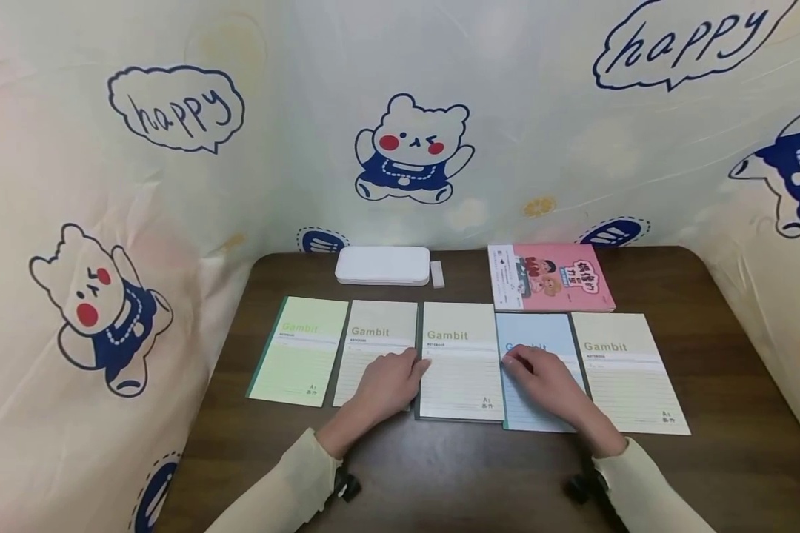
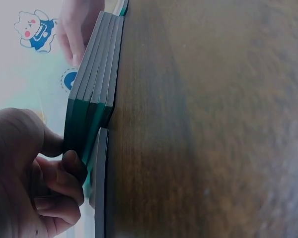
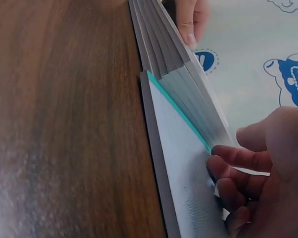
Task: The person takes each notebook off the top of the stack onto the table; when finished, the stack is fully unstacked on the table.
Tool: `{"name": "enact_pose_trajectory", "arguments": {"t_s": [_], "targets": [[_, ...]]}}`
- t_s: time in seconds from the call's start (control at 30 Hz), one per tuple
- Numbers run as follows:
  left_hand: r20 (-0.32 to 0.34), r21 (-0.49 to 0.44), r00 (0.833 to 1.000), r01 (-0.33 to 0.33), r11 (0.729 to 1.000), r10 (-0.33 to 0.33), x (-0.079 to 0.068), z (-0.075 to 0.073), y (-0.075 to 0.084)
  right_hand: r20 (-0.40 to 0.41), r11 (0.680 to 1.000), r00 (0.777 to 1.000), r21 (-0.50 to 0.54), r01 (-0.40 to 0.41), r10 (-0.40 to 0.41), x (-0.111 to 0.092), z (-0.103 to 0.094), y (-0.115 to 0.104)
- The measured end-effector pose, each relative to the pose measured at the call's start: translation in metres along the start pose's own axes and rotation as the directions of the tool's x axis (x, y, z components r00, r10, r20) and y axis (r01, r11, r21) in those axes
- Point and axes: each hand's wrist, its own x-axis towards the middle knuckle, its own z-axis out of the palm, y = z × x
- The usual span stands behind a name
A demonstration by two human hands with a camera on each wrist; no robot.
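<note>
A stack of several white Gambit notebooks [image 1: 463,370] lies in the middle of a row on the table. My left hand [image 1: 388,381] is at its left edge. In the left wrist view the thumb and curled index finger grip the green spine [image 2: 79,126] at the near part of the stack. My right hand [image 1: 543,377] hovers low over a blue notebook [image 1: 543,414], fingers loosely bent. The right wrist view shows its index fingertip at the stack's page edge [image 3: 188,96], the thumb apart. Left of the stack is another white notebook [image 1: 380,318], partly covered by the left hand.
A green notebook [image 1: 307,363] lies at the far left of the row and a white notebook [image 1: 630,385] at the far right. Behind are a white case [image 1: 383,265], a small white block [image 1: 437,275] and a pink book [image 1: 567,277]. A printed cloth [image 1: 293,148] hangs around the table.
</note>
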Motion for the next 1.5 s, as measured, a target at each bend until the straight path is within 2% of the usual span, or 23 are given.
{"name": "enact_pose_trajectory", "arguments": {"t_s": [0.3, 0.57, 0.67, 0.87, 1.07, 1.23, 1.4, 1.5], "targets": [[-0.025, -0.023, 1.0, 0.001, 1.0, -0.002, -0.003, -0.001, 0.0, 0.025, 0.999, 0.999, 0.006, -0.037, 0.037, 0.006, 0.006, 0.0], [-0.087, -0.136, 0.996, 0.026, 0.99, -0.038, -0.008, 0.0, -0.007, 0.026, 0.998, 0.998, -0.013, -0.064, 0.065, 0.005, 0.008, 0.001], [-0.098, -0.209, 0.992, 0.053, 0.977, -0.074, -0.01, 0.001, -0.009, 0.024, 0.997, 0.997, -0.018, -0.07, 0.071, 0.004, 0.008, -0.001], [-0.094, -0.379, 0.985, 0.102, 0.92, -0.148, -0.008, 0.002, -0.011, 0.02, 0.997, 0.997, -0.023, -0.071, 0.071, 0.005, 0.008, -0.002], [-0.092, -0.405, 0.98, 0.124, 0.906, -0.175, -0.011, -0.006, -0.016, 0.027, 0.996, 0.996, -0.021, -0.082, 0.082, 0.005, 0.008, -0.003], [-0.058, -0.428, 0.972, 0.183, 0.885, -0.228, -0.027, -0.019, -0.032, 0.028, 0.996, 0.995, -0.022, -0.091, 0.092, 0.005, 0.008, -0.004], [-0.013, -0.424, 0.96, 0.248, 0.871, -0.28, -0.059, -0.034, -0.052, 0.034, 0.994, 0.994, -0.02, -0.106, 0.107, 0.004, 0.007, -0.006], [0.014, -0.401, 0.946, 0.301, 0.865, -0.323, -0.08, -0.044, -0.063, 0.034, 0.993, 0.993, -0.02, -0.112, 0.113, 0.004, 0.007, -0.005]]}}
